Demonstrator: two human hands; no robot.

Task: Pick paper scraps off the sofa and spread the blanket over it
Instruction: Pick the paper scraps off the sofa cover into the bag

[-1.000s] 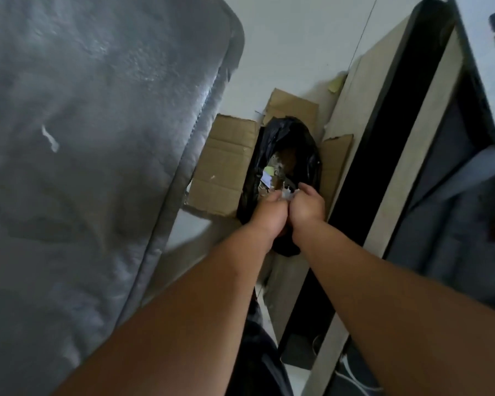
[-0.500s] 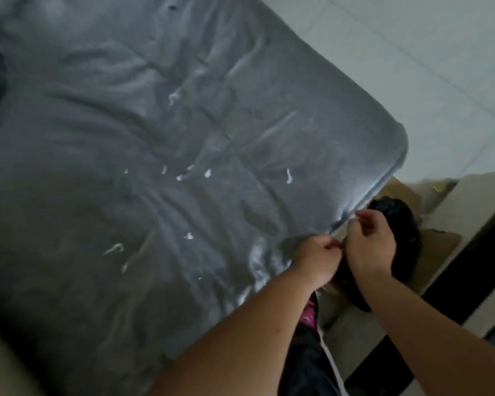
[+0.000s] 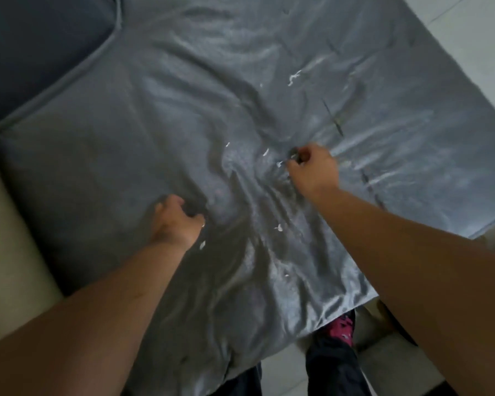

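Observation:
The grey sofa seat [image 3: 103, 155] fills the view, wrinkled, with several small white paper scraps on it: one far off [image 3: 293, 77], a few mid-seat [image 3: 265, 152], others nearer [image 3: 279, 227]. My left hand [image 3: 176, 222] presses on the fabric with fingers curled, a white scrap [image 3: 203, 225] at its thumb tip. Further right, my right hand [image 3: 313, 171] is pinched closed on the seat beside a scrap [image 3: 279, 164]; what its fingertips hold is hidden. No blanket is in view.
A dark blue back cushion [image 3: 40, 47] sits at the upper left and a beige armrest [image 3: 6, 224] at the left. Pale floor [image 3: 483, 38] shows beyond the seat's right edge. My legs and a pink slipper [image 3: 342, 327] stand at the front edge.
My view swung from the black bin bag by the sofa's end to the seat. Both hands left the bag, spread apart and came down onto the fabric among the scraps.

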